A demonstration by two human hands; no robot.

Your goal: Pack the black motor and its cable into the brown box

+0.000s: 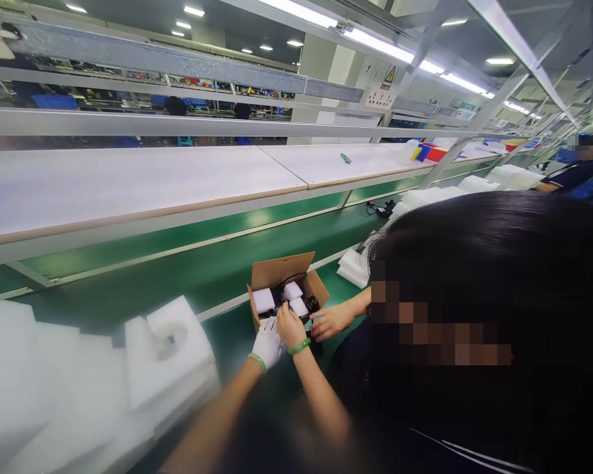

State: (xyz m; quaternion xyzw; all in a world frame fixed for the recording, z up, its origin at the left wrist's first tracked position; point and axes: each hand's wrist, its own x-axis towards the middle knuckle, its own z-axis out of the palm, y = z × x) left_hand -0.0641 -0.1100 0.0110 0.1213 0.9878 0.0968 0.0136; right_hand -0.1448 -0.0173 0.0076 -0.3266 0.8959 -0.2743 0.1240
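Observation:
An open cardboard box (269, 271) stands on the green conveyor belt (188, 276). Inside it are white foam blocks (263, 300) and a black item (312, 303) with a cable. My left hand (267, 343), in a white glove, grips the box's near rim. My right hand (289, 327), bare with a green bracelet, reaches into the box with its fingers curled down; what they hold is hidden. A co-worker's hand (332, 320) touches the box's right side.
The co-worker's head (494, 309) fills the lower right. Stacked white foam inserts (170, 355) lie at the lower left. More foam (354, 266) lies on the belt beyond the box. A long white shelf (128, 181) runs behind the belt, with metal rails above it.

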